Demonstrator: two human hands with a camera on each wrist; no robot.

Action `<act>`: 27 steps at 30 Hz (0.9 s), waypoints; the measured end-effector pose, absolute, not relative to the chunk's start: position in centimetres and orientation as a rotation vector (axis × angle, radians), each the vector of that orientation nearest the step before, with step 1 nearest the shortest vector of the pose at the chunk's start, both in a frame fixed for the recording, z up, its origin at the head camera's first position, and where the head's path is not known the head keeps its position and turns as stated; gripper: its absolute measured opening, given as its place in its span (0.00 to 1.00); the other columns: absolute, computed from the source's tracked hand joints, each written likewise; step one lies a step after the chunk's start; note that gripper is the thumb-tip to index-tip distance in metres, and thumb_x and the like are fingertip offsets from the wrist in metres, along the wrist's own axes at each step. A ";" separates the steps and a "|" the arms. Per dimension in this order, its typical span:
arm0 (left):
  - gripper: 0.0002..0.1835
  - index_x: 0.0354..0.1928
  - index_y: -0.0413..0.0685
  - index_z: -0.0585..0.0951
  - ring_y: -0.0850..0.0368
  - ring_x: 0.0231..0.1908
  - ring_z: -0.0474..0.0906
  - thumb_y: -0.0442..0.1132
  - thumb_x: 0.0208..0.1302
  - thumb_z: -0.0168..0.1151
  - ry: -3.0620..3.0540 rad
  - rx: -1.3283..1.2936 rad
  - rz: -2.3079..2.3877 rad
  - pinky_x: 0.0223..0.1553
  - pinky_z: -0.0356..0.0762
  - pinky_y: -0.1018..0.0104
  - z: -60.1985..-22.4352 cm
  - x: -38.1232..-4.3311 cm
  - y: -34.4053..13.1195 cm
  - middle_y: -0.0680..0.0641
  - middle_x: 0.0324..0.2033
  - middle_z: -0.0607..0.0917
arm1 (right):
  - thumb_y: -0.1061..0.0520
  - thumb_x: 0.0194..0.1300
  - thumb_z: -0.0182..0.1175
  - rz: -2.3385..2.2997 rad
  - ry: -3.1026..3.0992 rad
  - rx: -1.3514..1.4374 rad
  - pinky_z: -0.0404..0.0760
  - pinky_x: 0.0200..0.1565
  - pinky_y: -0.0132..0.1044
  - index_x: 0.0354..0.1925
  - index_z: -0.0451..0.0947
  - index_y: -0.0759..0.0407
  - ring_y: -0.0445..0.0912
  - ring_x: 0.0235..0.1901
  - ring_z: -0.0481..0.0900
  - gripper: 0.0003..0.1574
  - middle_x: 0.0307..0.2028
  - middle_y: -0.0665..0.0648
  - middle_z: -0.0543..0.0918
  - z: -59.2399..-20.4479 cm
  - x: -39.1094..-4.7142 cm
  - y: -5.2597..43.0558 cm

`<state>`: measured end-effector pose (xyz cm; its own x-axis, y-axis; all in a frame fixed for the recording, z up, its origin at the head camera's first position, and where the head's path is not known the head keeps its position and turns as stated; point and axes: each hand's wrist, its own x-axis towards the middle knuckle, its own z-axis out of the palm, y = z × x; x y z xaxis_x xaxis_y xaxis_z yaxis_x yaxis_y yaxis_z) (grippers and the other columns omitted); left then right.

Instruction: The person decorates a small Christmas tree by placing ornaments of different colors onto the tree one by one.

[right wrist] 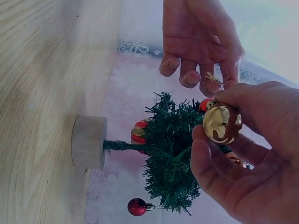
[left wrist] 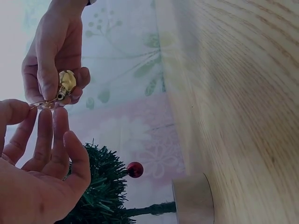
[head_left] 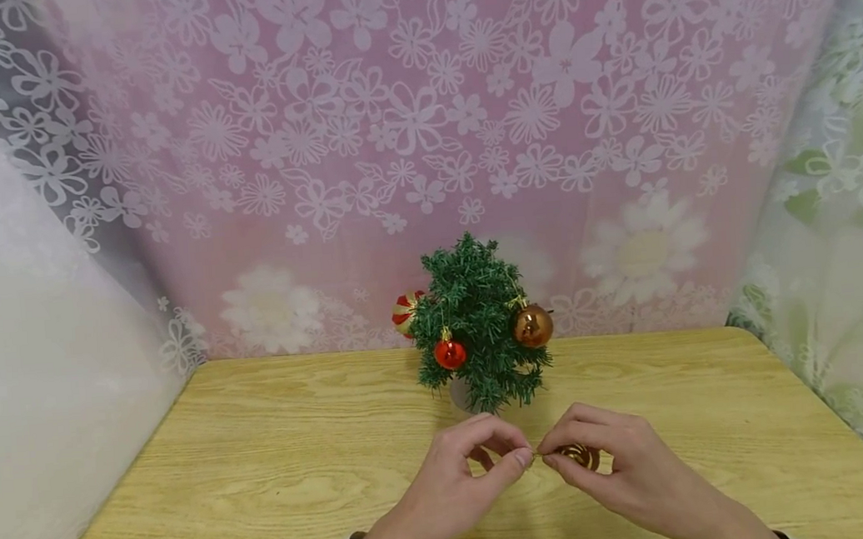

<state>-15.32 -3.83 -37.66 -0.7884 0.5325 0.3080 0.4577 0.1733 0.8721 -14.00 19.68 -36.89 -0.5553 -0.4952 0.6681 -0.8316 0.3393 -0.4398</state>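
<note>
A shiny gold bauble (right wrist: 223, 123) sits in my right hand (head_left: 633, 460), held between thumb and fingers near its cap. From the cap a thin gold string (left wrist: 39, 103) runs across to my left hand (head_left: 464, 476), which pinches it between thumb and index finger. The other left fingers stay spread apart, as the left wrist view shows. Both hands are held close together above the table, in front of a small green artificial Christmas tree (head_left: 473, 308). Part of the bauble is hidden by the right fingers in the head view.
On the tree hang a small red bauble (head_left: 450, 353), a copper-brown bauble (head_left: 533, 326) and a red-and-gold striped one (head_left: 406, 315). Its round pale base (right wrist: 88, 142) stands on the wood-grain table (head_left: 279, 447). Floral curtains (head_left: 362, 141) enclose the table's back and sides.
</note>
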 end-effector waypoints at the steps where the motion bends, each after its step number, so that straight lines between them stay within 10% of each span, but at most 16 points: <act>1: 0.09 0.45 0.58 0.85 0.70 0.41 0.81 0.50 0.76 0.59 2.358 0.992 1.704 0.42 0.80 0.71 -37.7 -15.3 -3.8 0.54 0.41 0.88 | 0.75 0.56 0.70 1.080 -2.193 1.157 0.72 0.29 0.19 0.45 0.83 0.44 0.30 0.27 0.75 0.29 0.35 0.44 0.83 -36.9 -14.0 19.7; 27: 0.08 0.45 0.59 0.81 0.69 0.30 0.83 0.49 0.78 0.55 2.602 0.778 1.693 0.34 0.82 0.70 -37.3 -16.7 -4.8 0.55 0.33 0.88 | 0.63 0.71 0.64 1.243 -2.384 0.755 0.81 0.26 0.31 0.41 0.82 0.49 0.33 0.29 0.80 0.07 0.32 0.44 0.86 -35.7 -15.1 16.3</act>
<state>-16.73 -4.77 -37.25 -0.8802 0.3637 0.3049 0.4260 0.3225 0.8453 -15.11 16.26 -35.65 -0.7979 -0.2950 0.5257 -0.5999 0.4739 -0.6446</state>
